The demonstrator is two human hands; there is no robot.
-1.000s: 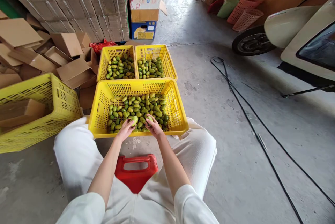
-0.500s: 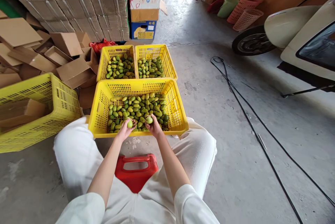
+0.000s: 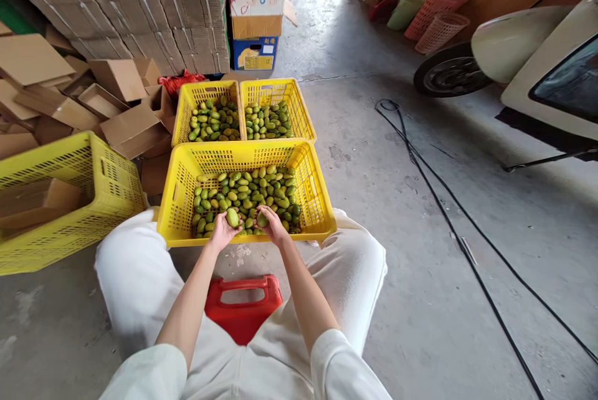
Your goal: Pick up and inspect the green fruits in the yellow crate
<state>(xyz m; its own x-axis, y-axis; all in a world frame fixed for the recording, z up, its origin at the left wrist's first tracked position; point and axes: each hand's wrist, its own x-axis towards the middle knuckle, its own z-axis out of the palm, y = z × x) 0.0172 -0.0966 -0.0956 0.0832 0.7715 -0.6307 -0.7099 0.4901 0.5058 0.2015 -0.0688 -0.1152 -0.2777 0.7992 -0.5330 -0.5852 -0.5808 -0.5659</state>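
Note:
My left hand (image 3: 223,231) is closed around a pale green mango (image 3: 232,218), which shows at the fingertips. A darker green mango (image 3: 262,220) sits in the curled fingers of my right hand (image 3: 273,225). Both hands hover over the near side of a large yellow crate (image 3: 247,152), a short gap between them. Many small green and yellowish mangoes (image 3: 243,188) cover the crate's bottom. The crate's near corners lie by my knees, and the fruit right under my hands is partly hidden.
Two smaller yellow crates (image 3: 208,88) (image 3: 303,114) of mangoes stand behind. At left are another yellow crate (image 3: 116,169) and loose cardboard boxes (image 3: 135,126). A red jerrycan (image 3: 243,309) is between my legs. Black cable (image 3: 439,207) crosses the floor at right, near a vehicle (image 3: 527,57).
Both mangoes have been turned over in my fingers, showing different sides. My hands stay over the near part of the crate with only slight shifts.

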